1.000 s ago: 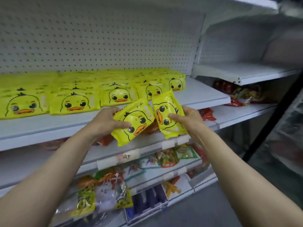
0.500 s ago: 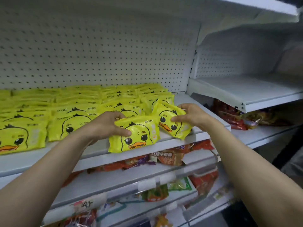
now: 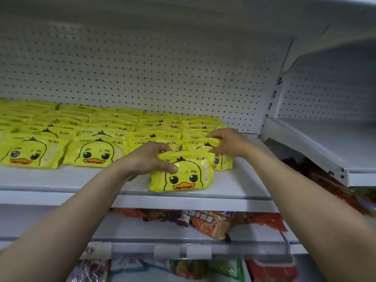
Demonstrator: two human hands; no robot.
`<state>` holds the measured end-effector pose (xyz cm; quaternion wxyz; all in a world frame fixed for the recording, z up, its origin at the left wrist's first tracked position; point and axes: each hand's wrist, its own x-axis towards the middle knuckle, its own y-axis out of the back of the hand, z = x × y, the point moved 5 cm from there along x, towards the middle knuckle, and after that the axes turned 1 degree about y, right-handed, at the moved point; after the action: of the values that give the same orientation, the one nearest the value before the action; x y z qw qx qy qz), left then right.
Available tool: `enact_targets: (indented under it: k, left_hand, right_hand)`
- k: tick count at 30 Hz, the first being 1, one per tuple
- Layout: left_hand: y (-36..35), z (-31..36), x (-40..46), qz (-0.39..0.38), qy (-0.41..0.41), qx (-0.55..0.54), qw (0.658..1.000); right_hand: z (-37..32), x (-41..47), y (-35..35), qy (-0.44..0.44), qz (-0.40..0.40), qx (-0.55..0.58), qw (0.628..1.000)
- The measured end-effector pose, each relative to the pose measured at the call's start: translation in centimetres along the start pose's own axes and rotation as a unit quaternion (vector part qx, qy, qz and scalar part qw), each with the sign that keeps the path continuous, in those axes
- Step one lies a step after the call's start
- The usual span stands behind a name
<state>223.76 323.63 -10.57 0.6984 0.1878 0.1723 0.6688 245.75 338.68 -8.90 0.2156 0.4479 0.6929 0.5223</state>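
Note:
A yellow duck-face packet [image 3: 189, 176] stands upright near the front edge of the white shelf [image 3: 61, 180]. My left hand [image 3: 148, 157] grips its left side, thumb across the front and fingers over the top. Just behind and to the right, a second yellow packet [image 3: 221, 161] sits at the front of the right-most row, partly hidden by the first. My right hand [image 3: 227, 141] holds its top edge with curled fingers. Rows of the same yellow packets [image 3: 95, 151] fill the shelf to the left.
A pegboard back wall [image 3: 162, 68] rises behind the packets. Another white shelf [image 3: 325, 143] stands to the right, slightly higher. Lower shelves hold red and orange snack bags [image 3: 213, 222] and mixed packets [image 3: 193, 269]. Price-tag strips line the shelf fronts.
Both packets went from in front of the shelf up onto it. The left one now stands at the front edge, the right one sits in the right-most row.

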Motion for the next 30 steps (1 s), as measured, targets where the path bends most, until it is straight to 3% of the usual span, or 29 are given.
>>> enact_targets:
  k: [4,6,9,11,13,16,19,22,25,30]
  left_hand:
    - [-1.1,1.0,0.0,0.020,-0.009,-0.003,1.000]
    - [-1.6,1.5,0.0,0.026,-0.012,-0.008,1.000]
    - [-2.1,2.2,0.4,0.035,-0.012,-0.023,0.999]
    - [-2.4,2.7,0.6,0.036,-0.011,-0.041,0.998]
    - [-2.6,2.9,0.9,0.041,-0.009,-0.051,0.998]
    - [-3.2,2.9,1.4,0.068,-0.023,-0.065,0.995]
    - [-2.2,2.2,1.8,0.199,-0.088,0.056,0.975]
    - [-1.0,0.7,1.5,0.290,-0.096,0.299,0.904]
    - [-1.1,-1.1,1.2,0.290,-0.016,0.397,0.870]
    - [-1.6,-1.8,1.1,0.275,0.004,0.397,0.876]
  right_hand:
    - [-1.1,-1.2,0.7,0.079,0.100,-0.079,0.989]
    - [-2.5,-2.3,1.4,0.111,0.132,0.008,0.985]
    - [-4.5,-3.9,1.2,0.115,-0.003,0.190,0.975]
    - [-5.3,-5.0,0.5,0.114,-0.089,0.143,0.979]
    - [-5.0,-5.4,0.1,0.112,-0.101,0.066,0.986]
    - [-4.1,-5.8,0.3,0.091,-0.089,0.097,0.987]
    - [-2.3,-5.7,0.9,0.055,-0.054,0.053,0.996]
    - [-0.4,-5.4,0.7,0.018,-0.035,0.017,0.999]
    - [0.6,-5.0,0.1,-0.004,-0.040,0.039,0.998]
    - [-0.1,-4.6,0.0,0.004,-0.008,0.032,0.999]
